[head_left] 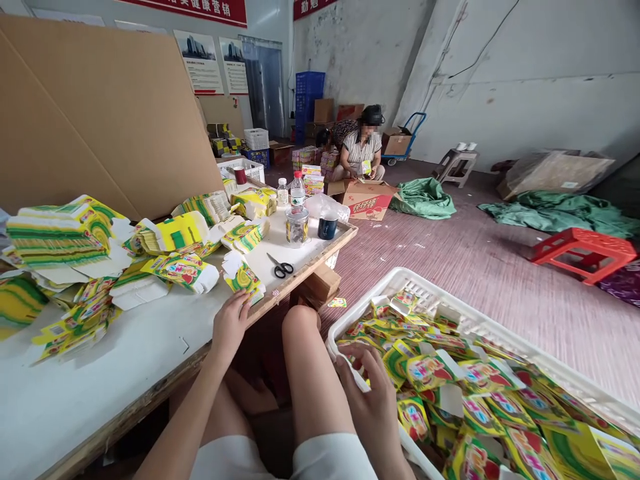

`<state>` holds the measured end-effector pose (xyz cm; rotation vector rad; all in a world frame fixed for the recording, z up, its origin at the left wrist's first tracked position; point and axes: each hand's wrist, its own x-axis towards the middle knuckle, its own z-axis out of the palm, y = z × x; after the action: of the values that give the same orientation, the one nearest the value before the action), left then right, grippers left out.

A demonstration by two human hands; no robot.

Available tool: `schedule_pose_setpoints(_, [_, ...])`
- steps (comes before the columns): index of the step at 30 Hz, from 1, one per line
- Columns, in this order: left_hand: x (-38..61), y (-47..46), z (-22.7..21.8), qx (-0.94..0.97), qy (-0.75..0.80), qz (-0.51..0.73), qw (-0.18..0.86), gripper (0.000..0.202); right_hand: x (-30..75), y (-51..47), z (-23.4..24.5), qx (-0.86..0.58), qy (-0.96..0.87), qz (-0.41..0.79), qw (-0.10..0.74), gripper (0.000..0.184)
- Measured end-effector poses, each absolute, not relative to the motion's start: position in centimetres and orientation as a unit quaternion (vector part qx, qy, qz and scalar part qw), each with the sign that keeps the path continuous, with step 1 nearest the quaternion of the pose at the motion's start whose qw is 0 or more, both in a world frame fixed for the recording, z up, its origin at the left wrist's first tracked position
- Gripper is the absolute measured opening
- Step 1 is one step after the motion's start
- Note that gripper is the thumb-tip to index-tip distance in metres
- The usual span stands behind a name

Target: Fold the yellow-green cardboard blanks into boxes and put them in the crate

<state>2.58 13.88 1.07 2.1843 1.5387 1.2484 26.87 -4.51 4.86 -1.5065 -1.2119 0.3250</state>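
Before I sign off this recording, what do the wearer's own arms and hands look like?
The left hand and right hand are both bare: no gloves, and no ring, watch or bracelet that I can make out. The forearms show no sleeves as far as the picture reaches. White shorts cover the lap.

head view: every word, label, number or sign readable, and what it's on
"健康营销": long red cloth banner, earlier characters cut off
"勤": shorter red banner, the rest cut off
"SH": yellow-and-green printed cardboard boxes, start of a colourful word, rest unclear
Red-and-brown cardboard carton: large characters, too blurred
White wall posters, clear red-capped plastic bottle: too small
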Motion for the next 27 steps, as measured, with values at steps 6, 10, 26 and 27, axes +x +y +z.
schedule_pose_setpoints(6, [3.6, 8.1, 3.6, 0.742, 0.468, 0.477, 0.054, 0.032, 25.0, -4.0, 5.1, -0.6, -0.416, 0.343, 0.591, 0.035])
schedule_pose_setpoints(10, [6.1, 1.9, 3.9, 0.847, 0.263, 0.449, 0.11, 0.047, 24.9, -3.3, 4.8, -0.544, -0.314, 0.45, 0.635, 0.044])
schedule_pose_setpoints(26, [8.6, 0.2, 6.3, 0.391, 0.25, 0.423, 0.778, 0.053, 23.9, -4.6, 4.8, -0.468, -0.305, 0.537, 0.632, 0.033])
schedule_pose_setpoints(27, [8.6, 0.1, 6.6, 0.38, 0.237, 0.408, 0.795, 0.053, 23.8, -4.6, 4.8, -0.464, -0.301, 0.548, 0.628, 0.033])
